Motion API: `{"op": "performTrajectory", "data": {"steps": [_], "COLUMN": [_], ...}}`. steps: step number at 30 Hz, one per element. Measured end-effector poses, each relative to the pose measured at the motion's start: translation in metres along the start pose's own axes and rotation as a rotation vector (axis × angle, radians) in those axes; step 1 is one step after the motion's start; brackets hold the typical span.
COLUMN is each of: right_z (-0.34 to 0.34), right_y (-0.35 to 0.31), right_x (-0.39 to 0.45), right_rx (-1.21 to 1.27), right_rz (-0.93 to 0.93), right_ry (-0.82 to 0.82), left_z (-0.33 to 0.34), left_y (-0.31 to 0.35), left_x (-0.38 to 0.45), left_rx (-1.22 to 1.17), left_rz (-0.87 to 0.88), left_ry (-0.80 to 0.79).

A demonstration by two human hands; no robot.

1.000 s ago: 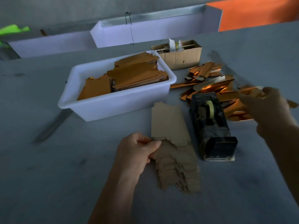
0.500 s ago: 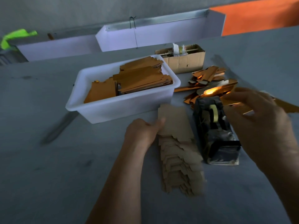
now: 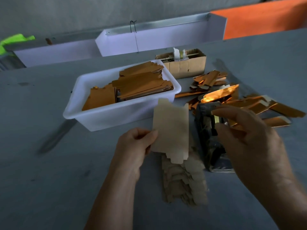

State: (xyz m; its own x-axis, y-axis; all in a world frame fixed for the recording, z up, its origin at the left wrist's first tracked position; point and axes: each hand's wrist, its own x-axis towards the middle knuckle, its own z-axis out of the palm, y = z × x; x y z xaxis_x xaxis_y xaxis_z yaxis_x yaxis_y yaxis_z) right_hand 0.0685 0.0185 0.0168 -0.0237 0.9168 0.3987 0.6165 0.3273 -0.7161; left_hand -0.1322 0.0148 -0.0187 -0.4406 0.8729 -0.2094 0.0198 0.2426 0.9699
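You are pinching the cardboard blank (image 3: 172, 130) by its left edge in your left hand (image 3: 134, 146), lifted just above the stack (image 3: 182, 180). Your right hand (image 3: 249, 143) is reaching over the tape dispenser (image 3: 209, 141), thumb and forefinger narrowly parted at the tape roll (image 3: 216, 119). Whether they are gripping tape, I cannot tell. Be holding the blank level while drawing one short strip straight.

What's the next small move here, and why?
Probably the right hand pinches the tape on the dispenser and pulls off a strip: its thumb and forefinger are spread around it, while the left hand pinches one card blank above the stack.
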Motion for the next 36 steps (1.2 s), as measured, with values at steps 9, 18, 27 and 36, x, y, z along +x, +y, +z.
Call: {"op": "performTrajectory", "data": {"steps": [9,18,27,36], "right_z": [0.014,0.024,0.007,0.006], "right_y": [-0.019,-0.017,-0.024,-0.032], "right_x": [-0.022,-0.027,-0.019,0.006], "right_rx": [0.506,0.911,-0.126,0.093], "right_rz": [0.322,0.596,-0.343,-0.076], "right_ry": [-0.244,-0.334,0.207,-0.079], "left_z": [-0.01,0.008,-0.006,-0.012], "left_y": [0.027,0.02,0.033,0.038], "left_x": [-0.05,-0.058,-0.049,-0.044], "left_rx": [-0.145,-0.144,0.37,-0.031], "left_rz": [0.151,0.244,0.516,0.337], "left_ry": [-0.144,0.021,-0.03,0.042]}}
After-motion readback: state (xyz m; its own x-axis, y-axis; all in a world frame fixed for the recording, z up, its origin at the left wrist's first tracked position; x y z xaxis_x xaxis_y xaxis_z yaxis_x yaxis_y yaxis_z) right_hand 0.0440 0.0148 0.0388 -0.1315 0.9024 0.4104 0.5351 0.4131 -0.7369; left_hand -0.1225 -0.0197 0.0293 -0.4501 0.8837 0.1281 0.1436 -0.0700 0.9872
